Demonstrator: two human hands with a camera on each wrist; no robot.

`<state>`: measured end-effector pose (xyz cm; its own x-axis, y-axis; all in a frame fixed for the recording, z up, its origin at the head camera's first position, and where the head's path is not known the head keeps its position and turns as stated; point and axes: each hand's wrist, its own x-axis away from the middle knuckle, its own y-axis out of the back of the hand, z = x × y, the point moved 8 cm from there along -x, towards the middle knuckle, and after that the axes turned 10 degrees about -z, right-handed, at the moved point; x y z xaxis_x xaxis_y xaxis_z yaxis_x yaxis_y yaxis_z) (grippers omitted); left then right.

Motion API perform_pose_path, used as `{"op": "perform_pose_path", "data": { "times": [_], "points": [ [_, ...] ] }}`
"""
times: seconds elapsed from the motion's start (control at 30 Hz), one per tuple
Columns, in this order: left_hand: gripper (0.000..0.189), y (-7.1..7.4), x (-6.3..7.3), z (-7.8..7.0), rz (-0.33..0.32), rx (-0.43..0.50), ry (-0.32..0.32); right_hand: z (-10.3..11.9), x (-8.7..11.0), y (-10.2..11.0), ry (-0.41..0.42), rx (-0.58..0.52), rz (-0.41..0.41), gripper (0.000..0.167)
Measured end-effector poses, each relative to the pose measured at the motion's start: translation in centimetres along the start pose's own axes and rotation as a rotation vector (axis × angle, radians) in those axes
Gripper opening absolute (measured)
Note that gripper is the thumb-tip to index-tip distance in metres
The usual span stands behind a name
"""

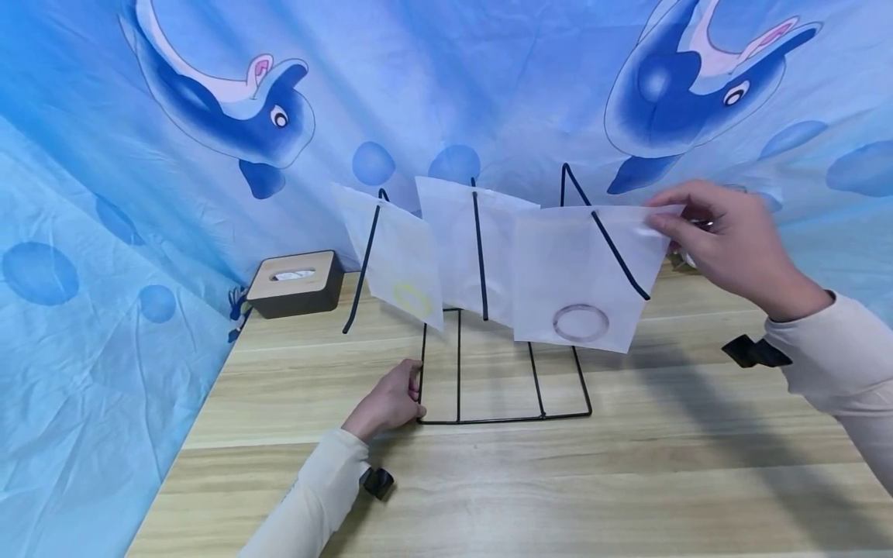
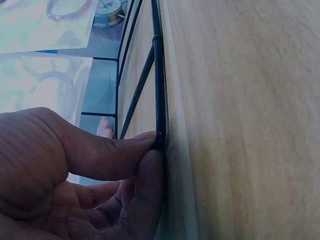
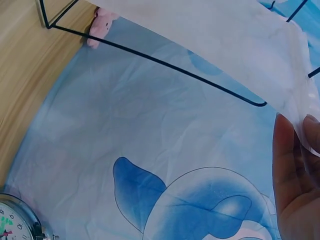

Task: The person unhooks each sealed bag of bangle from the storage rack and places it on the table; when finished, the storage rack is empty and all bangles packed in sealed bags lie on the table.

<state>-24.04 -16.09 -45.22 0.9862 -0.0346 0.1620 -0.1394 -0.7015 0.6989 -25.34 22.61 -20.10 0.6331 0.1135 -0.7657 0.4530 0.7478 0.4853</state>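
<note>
A black wire rack (image 1: 501, 421) stands on the table, with three slanting hooks above its base. On the right hook hangs a translucent bag (image 1: 589, 263) with a dark ring-shaped bangle (image 1: 581, 322) inside. My right hand (image 1: 729, 240) pinches that bag's upper right corner between thumb and fingers. Another bag (image 1: 446, 240) hangs on the middle hook, a faint ring inside it. The left hook carries a bag (image 1: 384, 244) holding a yellow-green ring (image 1: 413, 301). My left hand (image 1: 392, 397) pinches the front left corner of the rack's base; the left wrist view shows thumb and finger on the wire (image 2: 159, 95).
A tissue box (image 1: 296, 285) with a wooden top sits at the table's back left. Behind the rack hangs a blue curtain (image 1: 460, 85) with whale prints. A round clock (image 3: 17, 220) and a small pink figure (image 3: 102, 26) appear in the right wrist view.
</note>
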Motion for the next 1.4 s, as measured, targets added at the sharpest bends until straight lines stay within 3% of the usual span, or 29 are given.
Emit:
{"op": "perform_pose_path", "data": {
  "times": [0.27, 0.47, 0.67, 0.83, 1.1, 1.4],
  "points": [
    [0.083, -0.6, 0.0, 0.2, 0.038, 0.151, 0.050, 0.5, 1.2, 1.0, -0.028, -0.042, 0.001, 0.019],
    [0.079, -0.8, -0.3, 0.2, 0.038, 0.186, 0.057, 0.8, 2.3, 2.1, -0.090, -0.028, 0.014, 0.012],
    [0.078, -0.4, -0.4, 0.1, 0.020, 0.189, 0.050, 0.8, 2.9, 2.9, -0.124, -0.085, 0.024, 0.009],
    [0.079, -0.2, -0.3, 0.2, 0.013, 0.175, 0.067, 1.1, 3.4, 3.5, -0.099, -0.069, 0.038, 0.008],
    [0.078, 0.2, -0.1, 0.2, -0.004, 0.091, 0.072, 1.3, 4.1, 4.2, -0.147, -0.152, 0.068, 0.020],
    [0.059, 0.4, -0.3, 0.3, -0.048, 0.018, 0.057, 0.8, 5.0, 5.1, -0.189, -0.249, 0.075, 0.023]
  ]
}}
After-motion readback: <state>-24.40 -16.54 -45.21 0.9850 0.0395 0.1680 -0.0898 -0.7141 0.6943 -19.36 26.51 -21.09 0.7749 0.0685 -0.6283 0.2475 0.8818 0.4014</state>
